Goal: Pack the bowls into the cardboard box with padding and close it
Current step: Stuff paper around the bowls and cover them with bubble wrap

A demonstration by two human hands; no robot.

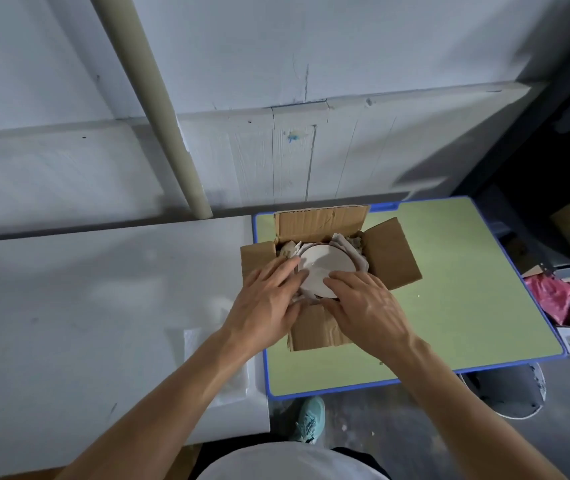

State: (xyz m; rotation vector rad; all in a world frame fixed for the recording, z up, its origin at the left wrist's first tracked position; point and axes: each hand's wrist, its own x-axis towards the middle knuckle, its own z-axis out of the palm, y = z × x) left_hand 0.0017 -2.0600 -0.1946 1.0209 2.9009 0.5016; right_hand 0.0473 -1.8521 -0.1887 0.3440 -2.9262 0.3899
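An open cardboard box (389,258) stands on a green table with a blue rim (477,299), all its flaps folded outward. Inside lies a white bowl (325,268), seen from above, with crumpled paper padding (347,244) packed around it. My left hand (266,306) rests flat on the bowl's left edge and the padding there, fingers spread. My right hand (363,306) lies on the bowl's near right edge, fingers pointing left. Neither hand visibly grips anything. The near part of the bowl is hidden under my hands.
A white table (86,306) adjoins on the left, with a sheet of white wrapping (207,358) near its right edge. A beige pipe (158,105) runs down the wall. Boxes, a pink bag (553,296) and a dark shelf crowd the right side.
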